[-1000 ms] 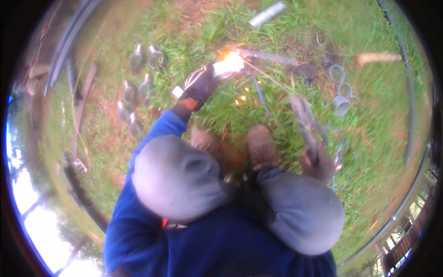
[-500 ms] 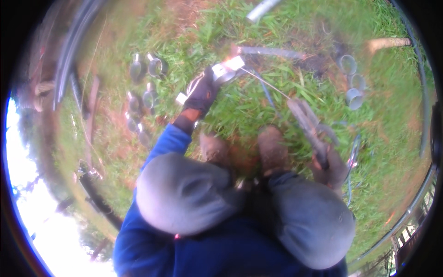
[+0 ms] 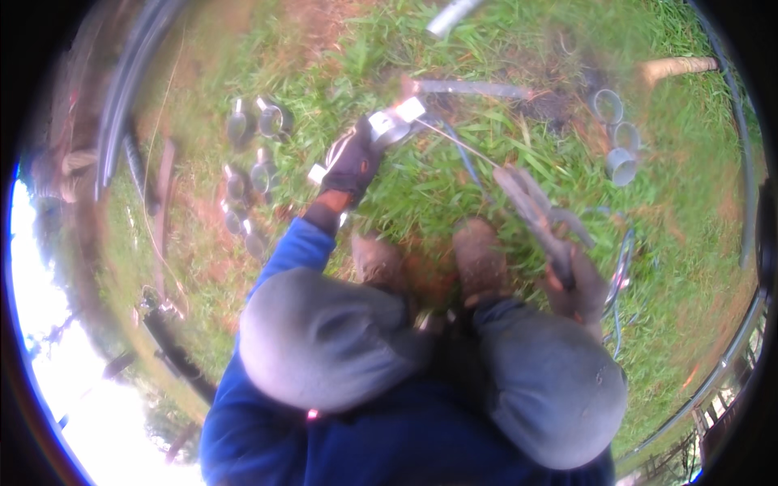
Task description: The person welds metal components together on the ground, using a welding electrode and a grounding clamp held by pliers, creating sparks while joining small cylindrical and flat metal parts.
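My left hand [image 3: 353, 164], in a dark glove, is closed around a short shiny metal pipe piece [image 3: 390, 128] with a flat, bright tab [image 3: 410, 108] at its far end. A small pale end [image 3: 317, 173] sticks out on the other side of the glove. My right hand [image 3: 577, 290], also gloved, grips a welding electrode holder [image 3: 531, 204]. From its jaws a thin welding rod [image 3: 459, 147] slants up-left, its tip close to the tab; contact cannot be made out. A faint orange glow shows near the tab.
Several pipe rings with tabs [image 3: 274, 120] lie in the grass to the left. Several short pipe rings [image 3: 621, 166] sit on the right. A grey bar [image 3: 478, 88] lies ahead, beyond it a pipe [image 3: 454, 16]. Cable [image 3: 622, 267] runs beside my right hand. My boots [image 3: 480, 255] stand between.
My right hand and the electrode holder have moved slightly up and left, with the rod. The left hand and the pipe piece have hardly moved.
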Demonstrator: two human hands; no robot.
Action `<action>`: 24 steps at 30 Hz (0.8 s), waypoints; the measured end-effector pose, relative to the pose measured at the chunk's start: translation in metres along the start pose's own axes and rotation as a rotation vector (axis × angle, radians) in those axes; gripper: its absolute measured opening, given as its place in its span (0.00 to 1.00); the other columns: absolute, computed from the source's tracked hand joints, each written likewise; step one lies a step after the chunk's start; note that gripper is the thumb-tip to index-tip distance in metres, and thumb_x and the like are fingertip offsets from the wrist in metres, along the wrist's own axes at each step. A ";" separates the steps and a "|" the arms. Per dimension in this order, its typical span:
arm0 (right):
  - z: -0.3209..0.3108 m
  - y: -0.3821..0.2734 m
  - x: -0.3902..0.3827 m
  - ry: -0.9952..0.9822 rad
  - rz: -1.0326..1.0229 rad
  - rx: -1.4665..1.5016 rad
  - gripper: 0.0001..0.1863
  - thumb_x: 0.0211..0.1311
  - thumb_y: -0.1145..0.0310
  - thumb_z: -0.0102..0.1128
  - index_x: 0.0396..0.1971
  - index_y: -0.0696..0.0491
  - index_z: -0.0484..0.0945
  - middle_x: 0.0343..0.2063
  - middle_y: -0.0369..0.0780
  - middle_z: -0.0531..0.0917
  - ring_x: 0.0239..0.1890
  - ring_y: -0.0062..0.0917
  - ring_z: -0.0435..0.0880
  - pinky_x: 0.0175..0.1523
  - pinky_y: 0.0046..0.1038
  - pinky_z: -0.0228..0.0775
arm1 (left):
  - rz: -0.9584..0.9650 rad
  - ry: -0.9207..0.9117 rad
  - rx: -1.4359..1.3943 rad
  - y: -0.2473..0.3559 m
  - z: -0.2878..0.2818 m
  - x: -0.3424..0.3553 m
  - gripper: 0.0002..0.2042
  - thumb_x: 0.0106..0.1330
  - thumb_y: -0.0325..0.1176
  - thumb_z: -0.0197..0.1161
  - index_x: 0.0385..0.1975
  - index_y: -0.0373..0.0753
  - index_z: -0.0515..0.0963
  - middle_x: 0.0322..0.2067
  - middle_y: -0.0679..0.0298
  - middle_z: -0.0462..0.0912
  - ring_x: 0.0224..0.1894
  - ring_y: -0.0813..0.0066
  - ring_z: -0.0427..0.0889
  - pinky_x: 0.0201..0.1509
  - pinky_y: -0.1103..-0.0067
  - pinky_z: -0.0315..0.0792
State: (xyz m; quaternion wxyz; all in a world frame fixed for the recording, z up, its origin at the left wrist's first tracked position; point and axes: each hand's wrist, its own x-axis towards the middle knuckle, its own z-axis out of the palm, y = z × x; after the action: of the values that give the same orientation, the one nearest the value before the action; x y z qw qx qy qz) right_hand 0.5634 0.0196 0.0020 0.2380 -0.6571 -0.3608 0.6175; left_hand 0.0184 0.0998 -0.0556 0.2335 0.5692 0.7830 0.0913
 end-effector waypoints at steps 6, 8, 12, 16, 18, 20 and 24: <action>0.003 0.006 -0.003 0.032 -0.291 -0.485 0.49 0.52 0.76 0.93 0.78 0.52 0.83 0.45 0.48 0.95 0.42 0.44 0.99 0.45 0.40 0.91 | 0.022 -0.009 -0.061 -0.005 0.002 -0.001 0.31 0.88 0.60 0.67 0.72 0.39 0.75 0.45 0.45 0.93 0.48 0.37 0.93 0.54 0.47 0.84; 0.004 0.006 -0.004 0.040 -0.242 -0.457 0.50 0.51 0.76 0.94 0.78 0.52 0.83 0.46 0.48 0.95 0.43 0.45 1.00 0.45 0.40 0.91 | 0.041 0.018 -0.082 -0.001 0.001 -0.001 0.31 0.88 0.61 0.67 0.72 0.39 0.75 0.45 0.44 0.94 0.48 0.36 0.94 0.54 0.47 0.84; 0.001 0.009 -0.001 0.026 -0.256 -0.467 0.49 0.51 0.75 0.95 0.77 0.52 0.84 0.46 0.47 0.96 0.44 0.45 1.00 0.46 0.40 0.92 | -0.040 0.008 0.037 0.005 -0.003 -0.002 0.27 0.86 0.40 0.71 0.79 0.39 0.78 0.50 0.47 0.95 0.49 0.46 0.97 0.55 0.56 0.88; -0.003 0.012 0.003 0.008 -0.068 -0.197 0.49 0.50 0.74 0.95 0.76 0.52 0.84 0.46 0.47 0.96 0.44 0.45 1.00 0.47 0.40 0.92 | 0.061 0.040 -0.016 0.005 -0.006 -0.004 0.32 0.88 0.62 0.66 0.71 0.38 0.75 0.46 0.44 0.94 0.49 0.35 0.94 0.54 0.46 0.84; -0.003 0.013 0.004 0.001 -0.069 -0.227 0.50 0.49 0.74 0.96 0.76 0.53 0.84 0.46 0.47 0.96 0.45 0.45 1.00 0.48 0.40 0.92 | 0.054 0.021 -0.013 0.004 -0.006 -0.004 0.32 0.89 0.61 0.65 0.72 0.38 0.75 0.45 0.45 0.94 0.48 0.36 0.94 0.53 0.47 0.84; -0.001 0.011 0.003 0.002 -0.120 -0.310 0.50 0.49 0.73 0.97 0.76 0.52 0.84 0.46 0.46 0.96 0.45 0.45 1.00 0.48 0.40 0.92 | 0.058 0.009 0.006 0.004 -0.007 -0.004 0.31 0.89 0.61 0.65 0.73 0.38 0.75 0.45 0.45 0.94 0.48 0.38 0.94 0.53 0.48 0.85; 0.007 -0.004 0.001 -0.012 -0.022 -0.039 0.48 0.50 0.74 0.96 0.76 0.53 0.84 0.45 0.46 0.95 0.44 0.43 0.99 0.47 0.39 0.91 | 0.079 0.007 0.003 0.005 -0.008 -0.004 0.31 0.89 0.57 0.66 0.76 0.37 0.75 0.45 0.46 0.94 0.46 0.39 0.94 0.52 0.48 0.85</action>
State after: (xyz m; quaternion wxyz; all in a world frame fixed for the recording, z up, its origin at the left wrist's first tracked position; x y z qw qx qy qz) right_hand 0.5561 0.0216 0.0034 0.2298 -0.6539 -0.3814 0.6117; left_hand 0.0204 0.0986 -0.0455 0.2260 0.5997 0.7609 0.1013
